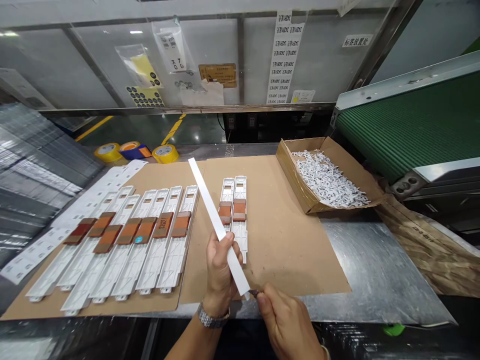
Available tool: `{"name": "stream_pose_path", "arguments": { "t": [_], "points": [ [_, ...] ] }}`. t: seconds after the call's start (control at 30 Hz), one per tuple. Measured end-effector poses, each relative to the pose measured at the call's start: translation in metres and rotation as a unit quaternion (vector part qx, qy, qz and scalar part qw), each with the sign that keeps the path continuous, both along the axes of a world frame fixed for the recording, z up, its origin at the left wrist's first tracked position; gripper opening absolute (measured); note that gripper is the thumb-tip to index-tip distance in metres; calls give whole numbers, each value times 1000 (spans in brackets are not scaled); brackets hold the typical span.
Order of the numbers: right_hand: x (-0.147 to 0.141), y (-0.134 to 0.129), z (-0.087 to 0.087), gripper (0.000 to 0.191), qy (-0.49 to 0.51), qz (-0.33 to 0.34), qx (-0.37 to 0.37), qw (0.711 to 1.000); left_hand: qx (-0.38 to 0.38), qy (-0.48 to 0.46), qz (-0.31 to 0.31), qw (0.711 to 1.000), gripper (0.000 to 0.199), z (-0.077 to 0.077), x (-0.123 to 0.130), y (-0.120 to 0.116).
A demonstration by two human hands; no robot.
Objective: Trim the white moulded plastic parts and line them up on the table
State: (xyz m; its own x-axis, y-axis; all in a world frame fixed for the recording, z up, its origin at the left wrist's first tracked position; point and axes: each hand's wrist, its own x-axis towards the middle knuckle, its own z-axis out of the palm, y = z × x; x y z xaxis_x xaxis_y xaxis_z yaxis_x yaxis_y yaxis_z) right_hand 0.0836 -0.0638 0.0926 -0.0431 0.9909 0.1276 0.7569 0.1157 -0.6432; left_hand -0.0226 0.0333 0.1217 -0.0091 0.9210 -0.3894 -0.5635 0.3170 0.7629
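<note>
My left hand (223,262), with a watch at its wrist, is closed around a long white plastic strip (207,196). The strip slants, its upper end pointing away and left, its lower end near my right hand (285,320). That hand is closed on a small dark tool (254,293), most of it hidden in the fingers; its tip is at the strip's lower end. Behind my left hand lie two white plastic strips (241,234) side by side, each with a brown block (239,210) across it. More white strips (174,262) with brown blocks lie to the left.
A cardboard box (296,187) of small white pieces (330,179) stands back right, beside a green conveyor belt (416,120). Cardboard sheets (292,250) cover much of the metal table (382,270). Tape rolls (165,154) and a label sheet (80,205) lie at the left.
</note>
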Motion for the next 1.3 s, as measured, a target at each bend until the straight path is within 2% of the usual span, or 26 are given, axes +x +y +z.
{"name": "stream_pose_path", "arguments": {
  "t": [0.27, 0.43, 0.53, 0.63, 0.77, 0.87, 0.9, 0.97, 1.03, 1.1, 1.2, 1.3],
  "points": [
    [0, -2, -2, 41, -26, 7, -5, 1000, -7, 5, 5, 1000, 30, -3, 0, 0],
    [-2, -8, -10, 38, -34, 64, -35, 997, -1, -2, 16, 1000, 30, -4, 1, 1],
    [1, -9, -12, 41, 48, 94, -69, 992, 9, -13, 34, 999, 30, -6, 0, 3],
    [9, -7, -8, 46, 176, 88, -114, 974, 19, -25, 44, 999, 27, -5, -5, 5],
    [18, -5, -3, 51, 345, 24, -175, 922, 6, -45, 47, 998, 47, -4, -17, 11],
    [19, -7, -6, 57, 417, -13, -201, 886, -29, -72, 59, 995, 45, -8, -23, 15],
    [18, -8, -8, 59, 419, -23, -199, 886, -40, -81, 62, 994, 45, -9, -24, 16],
    [15, -10, -11, 59, 392, -51, -172, 902, -49, -97, 67, 992, 52, -10, -23, 17],
    [11, -10, -14, 54, 347, -82, -114, 927, -37, -103, 68, 992, 59, -8, -20, 15],
    [6, -9, -16, 46, 309, -101, -55, 944, -12, -102, 69, 992, 57, -5, -19, 12],
    [1, -7, -18, 38, 258, -107, 4, 960, 6, -109, 51, 993, 53, -2, -20, 6],
    [-1, -5, -21, 32, 192, -98, 63, 974, 18, -93, 18, 995, 64, -5, -21, 1]
  ]
}}
